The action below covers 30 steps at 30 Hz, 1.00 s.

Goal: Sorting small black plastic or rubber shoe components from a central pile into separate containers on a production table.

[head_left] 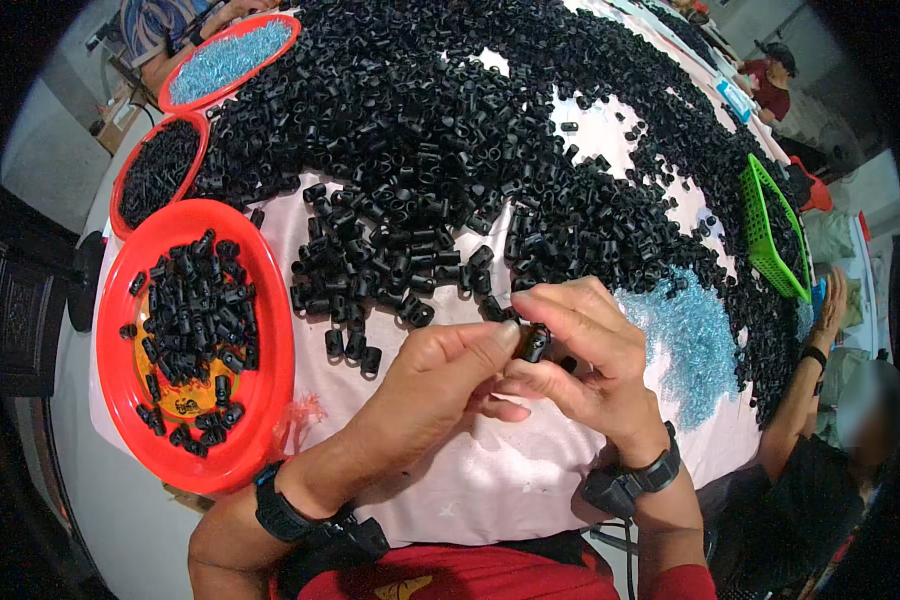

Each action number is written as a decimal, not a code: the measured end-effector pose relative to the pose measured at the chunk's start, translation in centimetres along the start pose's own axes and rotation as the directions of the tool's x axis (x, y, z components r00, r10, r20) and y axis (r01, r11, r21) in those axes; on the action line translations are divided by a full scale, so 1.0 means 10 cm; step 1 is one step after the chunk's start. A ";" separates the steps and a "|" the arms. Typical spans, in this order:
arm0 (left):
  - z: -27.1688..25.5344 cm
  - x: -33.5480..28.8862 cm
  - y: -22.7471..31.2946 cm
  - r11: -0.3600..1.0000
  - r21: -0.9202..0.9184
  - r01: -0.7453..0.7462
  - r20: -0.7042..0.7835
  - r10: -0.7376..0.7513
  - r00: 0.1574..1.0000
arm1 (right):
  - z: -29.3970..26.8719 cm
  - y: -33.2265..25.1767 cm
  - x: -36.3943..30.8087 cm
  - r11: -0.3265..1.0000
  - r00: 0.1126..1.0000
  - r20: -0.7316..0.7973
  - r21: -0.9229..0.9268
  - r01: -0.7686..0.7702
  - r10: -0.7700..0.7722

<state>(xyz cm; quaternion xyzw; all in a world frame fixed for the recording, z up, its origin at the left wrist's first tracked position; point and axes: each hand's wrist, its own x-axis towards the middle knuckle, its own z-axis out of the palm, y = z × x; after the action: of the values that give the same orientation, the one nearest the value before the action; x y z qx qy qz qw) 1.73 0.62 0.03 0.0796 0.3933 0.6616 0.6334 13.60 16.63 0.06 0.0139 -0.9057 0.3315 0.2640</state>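
Observation:
Both my hands meet above the near middle of the cloth-covered table. My right hand [605,365] pinches a small black plastic cord lock [536,344], a short hollow barrel, between thumb and forefinger. Close against its left side, my left hand [440,370] is closed, thumb pressed on finger; whatever lies in that pinch is hidden. Just beyond my fingers begins a large heap of loose black barrels [410,130]. To the right of my right hand lies a pile of fine, shiny pale-blue pieces [695,350].
At left stands a red oval tray [270,350] of black parts, with a smaller red basket [200,160] of thin black pieces and a red tray [288,45] of pale-blue pieces behind. A green basket [760,240] stands right. Co-workers sit around; one's hand [832,305] shows at right.

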 end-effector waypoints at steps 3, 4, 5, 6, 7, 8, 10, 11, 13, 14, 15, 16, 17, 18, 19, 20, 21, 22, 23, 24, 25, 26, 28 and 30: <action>-0.06 0.01 -0.02 0.996 0.007 -0.087 -0.019 0.087 0.996 | 0.01 0.05 -0.02 0.997 0.995 -0.058 0.002 0.082 -0.082; -0.06 -0.01 -0.01 0.996 0.010 -0.092 -0.017 0.092 0.996 | 0.01 0.06 -0.03 0.996 0.994 -0.060 -0.001 0.088 -0.087; -0.06 -0.02 0.01 0.996 0.067 -0.065 -0.010 0.066 0.998 | 0.00 0.06 -0.06 0.997 0.996 -0.034 0.006 0.079 -0.078; -0.06 -0.04 0.03 0.992 0.123 -0.039 -0.005 0.040 0.999 | -0.01 0.05 -0.06 0.997 0.998 -0.007 0.014 0.070 -0.070; -0.06 -0.04 0.03 0.991 0.126 -0.045 -0.002 0.045 0.999 | -0.02 0.03 -0.06 0.997 0.997 -0.009 0.011 0.075 -0.075; -0.07 -0.04 0.02 0.974 0.215 -0.070 0.048 0.061 0.997 | -0.03 -0.01 -0.05 0.997 0.998 -0.001 0.031 0.070 -0.070; -0.07 -0.06 0.03 0.947 0.305 -0.104 0.101 0.077 0.992 | -0.02 -0.05 -0.04 0.996 0.998 0.004 0.049 0.070 -0.070; -0.06 -0.07 0.05 0.937 0.337 -0.096 0.078 0.074 0.994 | 0.01 -0.05 -0.03 0.997 0.997 -0.038 0.048 0.067 -0.065; -0.06 -0.09 0.05 0.923 0.373 -0.093 0.055 0.078 0.995 | 0.02 -0.06 -0.02 0.996 0.994 -0.084 0.049 0.071 -0.067; -0.07 -0.11 0.04 0.933 0.347 -0.094 0.047 0.082 0.995 | 0.01 -0.06 -0.02 0.997 0.994 -0.092 0.032 0.067 -0.064; -0.08 -0.13 0.03 0.942 0.321 -0.094 0.040 0.086 0.995 | 0.02 -0.06 -0.01 0.998 0.993 -0.101 0.015 0.064 -0.062; -0.06 -0.14 0.03 0.940 0.326 -0.099 0.043 0.090 0.995 | 0.02 -0.05 -0.02 0.998 0.992 -0.106 0.013 0.069 -0.067; -0.05 -0.16 0.02 0.931 0.350 -0.105 0.025 0.102 0.994 | 0.03 -0.02 -0.03 0.993 0.988 -0.098 0.014 0.119 -0.117; -0.04 -0.19 0.02 0.920 0.376 -0.109 0.008 0.115 0.993 | 0.02 -0.01 -0.03 0.986 0.982 -0.091 0.015 0.169 -0.167; 0.00 -0.21 0.02 0.918 0.382 -0.106 0.011 0.110 0.994 | 0.03 0.00 -0.03 0.985 0.981 -0.101 0.024 0.169 -0.166; 0.10 -0.28 0.04 0.854 0.475 -0.212 -0.102 0.293 0.951 | 0.01 -0.01 -0.04 0.986 0.980 -0.112 0.015 0.165 -0.162; 0.19 -0.35 0.05 0.765 0.573 -0.293 -0.190 0.472 0.861 | 0.00 -0.01 -0.05 0.985 0.976 -0.139 0.013 0.170 -0.167; 0.25 -0.45 0.06 0.608 0.673 -0.421 -0.143 0.665 0.733 | -0.03 0.02 -0.09 0.986 0.971 -0.171 0.005 0.168 -0.164; 0.23 -0.70 0.08 0.405 0.758 -0.512 -0.066 0.828 0.558 | -0.07 -0.03 -0.05 0.983 0.967 -0.184 0.015 0.183 -0.177; -0.34 -1.02 -0.09 -0.380 0.924 -0.050 0.378 0.884 0.276 | -0.11 -0.07 -0.03 0.980 0.963 -0.188 0.028 0.199 -0.191; -0.60 -1.80 0.09 -0.366 0.926 -0.095 0.368 0.814 0.449 | -0.18 -0.12 -0.03 0.981 0.964 -0.189 0.030 0.194 -0.185; -0.64 -2.15 0.32 -0.330 0.935 -0.127 0.335 0.711 0.619 | -0.14 -0.05 -0.07 0.984 0.971 -0.173 0.045 0.173 -0.163; -1.02 -2.08 0.33 -0.321 0.929 -0.182 0.360 0.676 0.643 | -0.05 0.04 -0.09 0.989 0.976 -0.181 0.057 0.133 -0.121; -1.05 -1.93 0.36 -0.306 0.918 -0.251 0.395 0.649 0.650 | -0.04 0.06 -0.07 0.975 0.964 -0.189 0.085 0.204 -0.185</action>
<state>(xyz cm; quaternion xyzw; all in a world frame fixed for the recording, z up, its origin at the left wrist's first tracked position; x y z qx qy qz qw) -3.82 -20.80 2.72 0.5542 0.7498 0.3614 -0.0098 14.24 17.27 -0.33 0.0865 -0.8540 0.3504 0.3748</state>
